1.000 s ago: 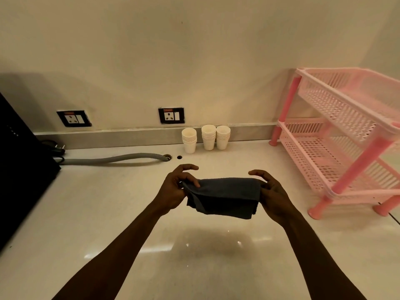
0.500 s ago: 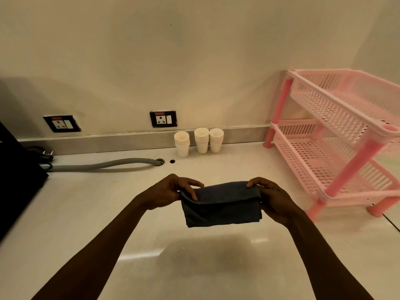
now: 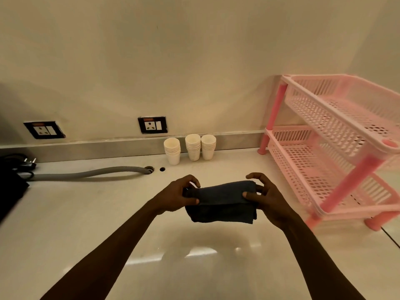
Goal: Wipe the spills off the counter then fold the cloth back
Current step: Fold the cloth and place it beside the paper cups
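Note:
A dark blue-grey cloth (image 3: 220, 202) hangs folded in the air above the pale glossy counter (image 3: 86, 224). My left hand (image 3: 175, 197) pinches its left end between thumb and fingers. My right hand (image 3: 267, 197) pinches its right end with the thumb on the front, the other fingers spread behind. The cloth's upper layer is doubled over and its lower edge droops below my hands. No spill shows on the counter around the cloth.
A pink two-tier plastic rack (image 3: 337, 148) stands at the right. Three stacks of white paper cups (image 3: 190, 148) sit against the back wall. A grey hose (image 3: 91, 172) runs into a counter hole, beside a black appliance (image 3: 10, 191) at the left edge.
Both hands have kept hold of the cloth and worked its top layer over, making the bundle narrower and thicker. The right fingers have spread open behind the cloth.

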Tool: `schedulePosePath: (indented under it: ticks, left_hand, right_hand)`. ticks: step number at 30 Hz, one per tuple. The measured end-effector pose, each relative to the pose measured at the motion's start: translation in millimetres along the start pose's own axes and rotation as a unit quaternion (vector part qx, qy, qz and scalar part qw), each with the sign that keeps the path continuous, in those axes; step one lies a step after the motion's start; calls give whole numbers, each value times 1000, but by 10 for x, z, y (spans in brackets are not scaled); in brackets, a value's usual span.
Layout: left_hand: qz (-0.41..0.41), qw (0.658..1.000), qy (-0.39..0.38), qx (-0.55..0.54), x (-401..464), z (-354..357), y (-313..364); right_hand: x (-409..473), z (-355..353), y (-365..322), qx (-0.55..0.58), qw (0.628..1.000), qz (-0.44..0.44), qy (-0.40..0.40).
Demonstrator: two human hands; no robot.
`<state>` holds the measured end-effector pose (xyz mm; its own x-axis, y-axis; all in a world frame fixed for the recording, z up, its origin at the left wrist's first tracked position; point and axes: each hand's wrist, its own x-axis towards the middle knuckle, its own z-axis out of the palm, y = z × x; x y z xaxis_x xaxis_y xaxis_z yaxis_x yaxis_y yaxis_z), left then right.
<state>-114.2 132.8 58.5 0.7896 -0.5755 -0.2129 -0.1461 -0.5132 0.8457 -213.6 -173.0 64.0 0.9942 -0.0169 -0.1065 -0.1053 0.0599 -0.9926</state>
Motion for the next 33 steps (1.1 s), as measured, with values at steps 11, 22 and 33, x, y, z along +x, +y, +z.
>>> schedulePosePath:
  ticks: [11, 22, 33]
  left_hand:
    - [-3, 994, 75, -78, 511, 454, 569]
    - [-44, 971, 69, -224, 925, 572, 896]
    - [-17, 953, -11, -302, 1448, 216, 1052]
  right_hand:
    - [374, -66, -195, -100, 982, -66, 145]
    - [602, -48, -147, -53, 993, -97, 41]
    - [1181, -951, 219, 57, 991, 23, -116]
